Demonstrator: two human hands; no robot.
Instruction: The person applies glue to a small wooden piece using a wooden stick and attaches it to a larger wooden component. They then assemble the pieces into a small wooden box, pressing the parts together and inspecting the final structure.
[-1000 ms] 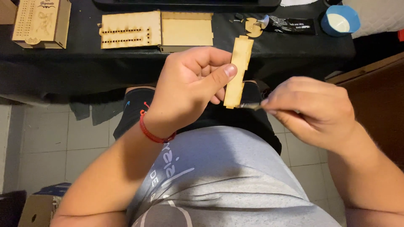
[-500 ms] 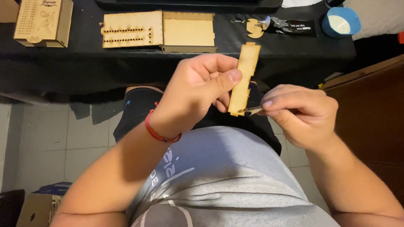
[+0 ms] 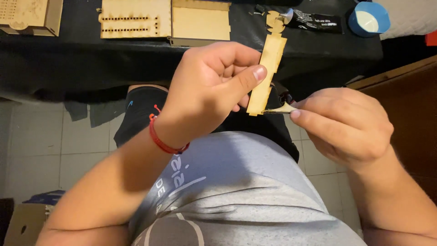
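Note:
My left hand (image 3: pixel 214 86) grips a narrow pale wooden strip (image 3: pixel 268 68) with notched edges, held upright above my lap between thumb and fingers. A red cord bracelet (image 3: pixel 163 139) sits on that wrist. My right hand (image 3: pixel 346 123) pinches a small thin stick (image 3: pixel 278 109), whose tip touches the strip's lower end.
On a black-covered table (image 3: pixel 68 59) lie flat laser-cut wooden panels (image 3: pixel 136 18), a wooden box (image 3: pixel 29 16) at far left, a small wooden piece (image 3: pixel 274 20), a dark glue tube (image 3: pixel 314 20) and a blue round lid (image 3: pixel 368 18). Brown furniture (image 3: pixel 409 95) stands right; tiled floor lies below.
The strip has tilted slightly and stayed in my left hand. My right hand has kept the stick's tip moving along the strip's lower end.

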